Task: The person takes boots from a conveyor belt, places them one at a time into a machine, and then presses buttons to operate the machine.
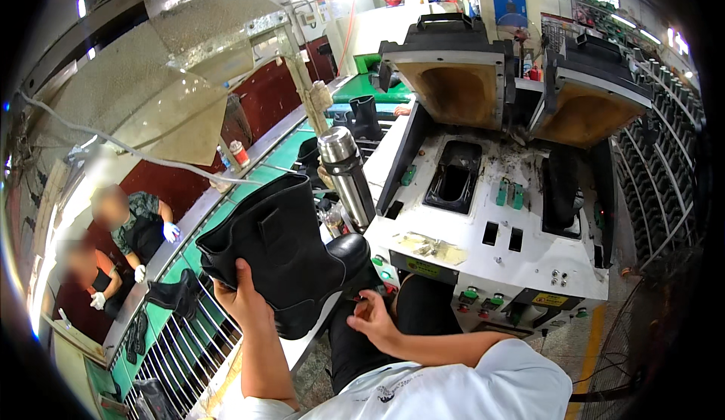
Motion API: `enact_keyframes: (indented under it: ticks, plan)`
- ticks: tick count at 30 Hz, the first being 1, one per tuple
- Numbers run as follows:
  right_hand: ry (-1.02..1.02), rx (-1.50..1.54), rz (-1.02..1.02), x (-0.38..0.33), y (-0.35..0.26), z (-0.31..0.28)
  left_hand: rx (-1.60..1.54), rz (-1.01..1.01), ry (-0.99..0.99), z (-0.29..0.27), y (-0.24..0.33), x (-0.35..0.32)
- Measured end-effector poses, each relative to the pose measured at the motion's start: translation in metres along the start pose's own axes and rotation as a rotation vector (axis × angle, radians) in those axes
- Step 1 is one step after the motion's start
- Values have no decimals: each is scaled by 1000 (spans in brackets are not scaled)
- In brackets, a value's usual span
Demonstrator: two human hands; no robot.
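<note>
In the head view, a black rubber boot (283, 258) sits just below the middle of the frame, tilted, its shaft opening toward the left and its toe toward the right. The left hand (245, 295) grips the boot from underneath at the shaft, thumb up against the side, fingers clamped on the rubber. The right hand (372, 318) is at the boot's sole near the toe, fingers curled together and touching the sole edge; whether it pinches anything there I cannot tell.

Just right of the boot stands a white pressing machine (491, 246) with green buttons along its front, dark mould wells on top and two raised lids with tan insides at the upper right of the frame. A steel thermos flask (346, 175) stands upright at the machine's left edge, just above the boot.

On the left, a green conveyor (226, 209) runs diagonally, carrying another black boot (174, 293). Two seated people in white gloves (172, 231) work beside it at the far left.
</note>
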State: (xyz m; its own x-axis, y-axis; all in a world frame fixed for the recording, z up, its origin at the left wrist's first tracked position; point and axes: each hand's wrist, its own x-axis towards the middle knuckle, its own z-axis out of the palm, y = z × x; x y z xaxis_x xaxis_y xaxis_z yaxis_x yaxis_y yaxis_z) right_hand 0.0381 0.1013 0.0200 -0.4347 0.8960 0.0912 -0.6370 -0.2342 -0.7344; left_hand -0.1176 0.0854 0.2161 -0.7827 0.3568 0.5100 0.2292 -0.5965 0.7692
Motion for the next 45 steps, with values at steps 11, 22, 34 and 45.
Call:
enact_keyframes:
  ticks: [11, 22, 34, 45]
  plan:
    - [-298, 732, 30, 87, -27, 11, -501, -442, -139, 56, 0, 10]
    - [455, -516, -316, 161, -245, -86, -860, -1162, -5, 147, -194, -51]
    - [817, -1261, 128, 278, -367, -142, -1175, -1782, 349, 311, -319, -186]
    - [862, -1716, 268, 357, -383, -186, -1222, -1945, 560, 375, -355, -215]
